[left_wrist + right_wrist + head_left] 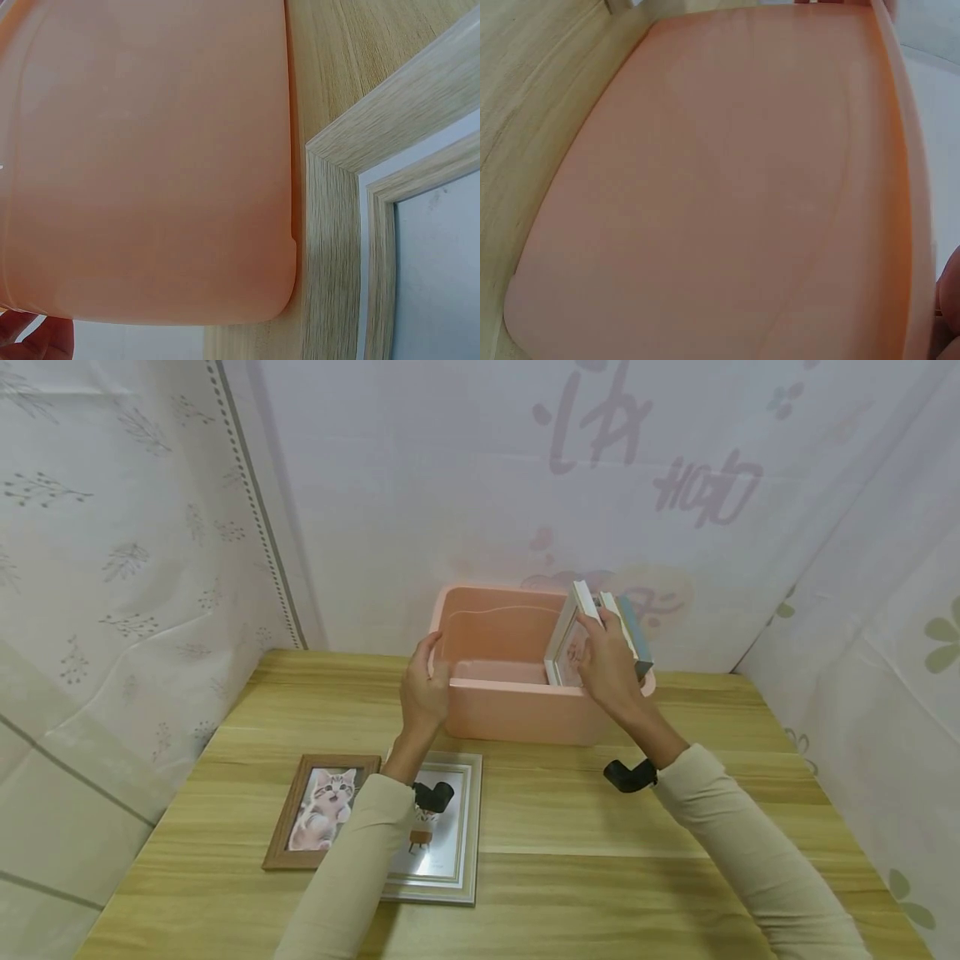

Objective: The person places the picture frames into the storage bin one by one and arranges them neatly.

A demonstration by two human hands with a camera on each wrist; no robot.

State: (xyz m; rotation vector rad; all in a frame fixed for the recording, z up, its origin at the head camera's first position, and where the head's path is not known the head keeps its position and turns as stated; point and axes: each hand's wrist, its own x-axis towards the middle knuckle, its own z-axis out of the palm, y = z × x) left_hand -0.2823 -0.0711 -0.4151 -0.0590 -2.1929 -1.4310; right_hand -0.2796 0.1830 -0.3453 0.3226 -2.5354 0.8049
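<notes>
A pink plastic bin (517, 714) stands at the back of the wooden table. My left hand (424, 691) grips its left rim, and a bit of that hand's fingers (54, 339) shows in the left wrist view. Inside the bin's right end, several picture frames lean upright together. My right hand (611, 664) holds the white picture frame (567, 643) among them by its upper edge; the palm side is hidden. Behind it stands a blue-grey frame (634, 631). In the right wrist view, the bin's outer wall (705, 187) hides the frames.
A brown picture frame (285, 858) with a kitten photo lies on the table's left side. Next to it is a pale wood-grain frame (470, 835), partly covered by my left forearm. Patterned cloth (420, 485) hangs behind the table (600, 860) and along both sides.
</notes>
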